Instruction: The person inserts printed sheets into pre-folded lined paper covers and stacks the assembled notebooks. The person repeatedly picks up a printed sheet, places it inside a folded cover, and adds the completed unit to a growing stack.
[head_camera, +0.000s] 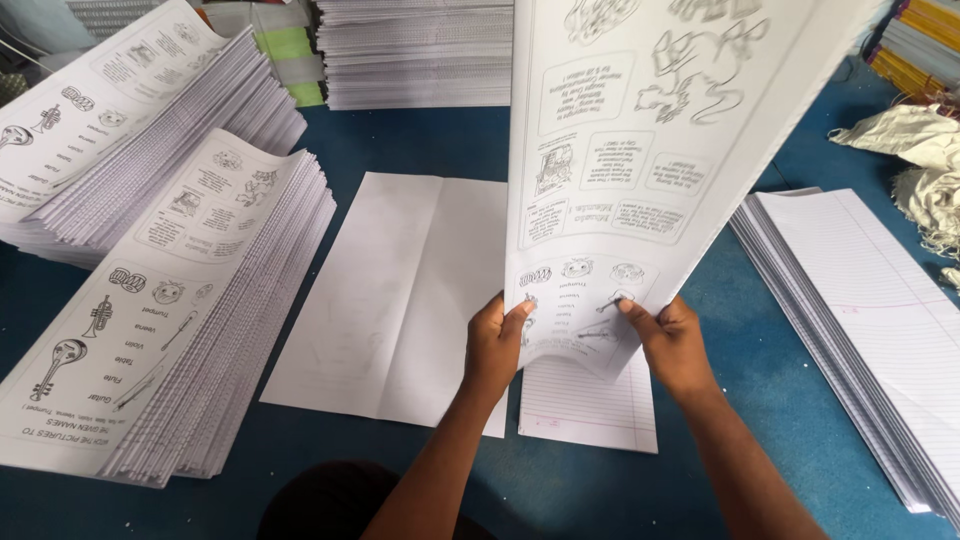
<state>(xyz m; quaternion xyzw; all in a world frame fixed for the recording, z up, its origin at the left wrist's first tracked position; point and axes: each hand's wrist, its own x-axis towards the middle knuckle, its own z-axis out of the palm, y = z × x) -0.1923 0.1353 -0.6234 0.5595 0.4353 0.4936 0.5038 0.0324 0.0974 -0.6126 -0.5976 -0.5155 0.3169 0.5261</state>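
above the blue table (420, 140) — left hand (495, 345) and right hand (672, 340) both pinching the bottom edge of a printed sheet (640, 150), raised upright over a lined sheet (590, 400) — stack of printed sheets (170, 310) at left.

A long white printed worksheet sheet (640, 150) with black line drawings stands upright, its bottom edge curled, above a lined page (590, 400).

Printed-sheet stacks (170, 300) left; ruled-paper stack (870, 320) right; crumpled cloth (915, 150); blue table (420, 140).
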